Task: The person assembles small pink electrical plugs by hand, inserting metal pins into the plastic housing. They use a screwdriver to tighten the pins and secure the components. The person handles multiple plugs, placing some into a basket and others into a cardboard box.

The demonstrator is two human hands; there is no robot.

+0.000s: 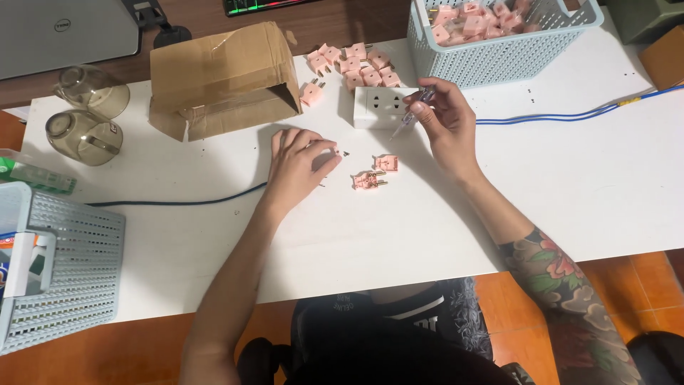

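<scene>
My left hand (299, 165) rests on the white table (427, 221), fingertips pinched near a tiny dark screw (346, 152). My right hand (445, 121) holds a small clear-handled screwdriver (407, 116), its tip pointing down beside a white socket block (381, 107). Two pink plug pieces (370, 180) (385, 163) lie between my hands. Behind the socket block sits a heap of pink plugs (356, 65).
A light blue basket (499, 57) full of pink plugs stands at the back right. An open cardboard box (224, 75) is at the back left, with two glass mugs (85, 117) beside it. A grey basket (64, 264) sits at the left edge. Blue cables (563, 114) cross the table.
</scene>
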